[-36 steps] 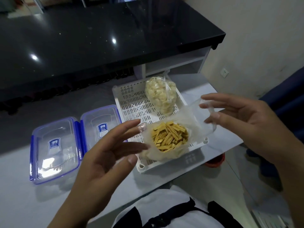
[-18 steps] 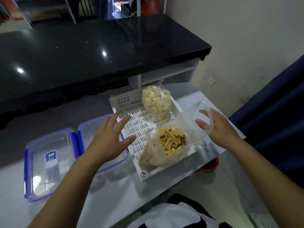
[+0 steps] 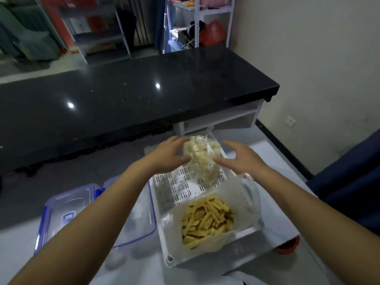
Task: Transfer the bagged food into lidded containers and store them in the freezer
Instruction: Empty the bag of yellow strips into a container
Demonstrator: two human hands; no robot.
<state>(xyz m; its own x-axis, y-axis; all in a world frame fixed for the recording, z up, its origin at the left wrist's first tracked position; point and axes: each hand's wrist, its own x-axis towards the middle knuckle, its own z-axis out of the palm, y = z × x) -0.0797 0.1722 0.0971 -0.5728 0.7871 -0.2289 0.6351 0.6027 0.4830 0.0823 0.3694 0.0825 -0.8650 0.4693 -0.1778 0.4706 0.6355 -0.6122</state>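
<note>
Both my hands are out at the far end of the white slotted tray [image 3: 174, 188], one on each side of the bag of pale round pieces [image 3: 202, 159]. My left hand [image 3: 168, 155] is against the bag's left side, fingers spread and nearly straight, thumb touching the plastic low down. My right hand [image 3: 240, 159] is at the bag's right side, fingers extended and relaxed, thumb reaching toward the plastic; the picture is blurred there, so I cannot tell whether that hand touches the bag. Neither hand is curled around it. The bag stands in the tray's far right part.

At the near end of the same tray sits the opened bag of yellow sticks [image 3: 207, 221], its clear plastic mouth spread wide, the sticks heaped inside.

The tray rests on the pale desk [image 3: 267, 161]. Just left of it, partly hidden under my left forearm, lie two clear containers with blue-edged lids, side by side: the left container [image 3: 61, 214] and the right container [image 3: 141, 223], which touches the tray's left wall.

Beyond the desk runs a black glossy counter [image 3: 123, 99], with metal shelving [image 3: 197, 21] behind it.
</note>
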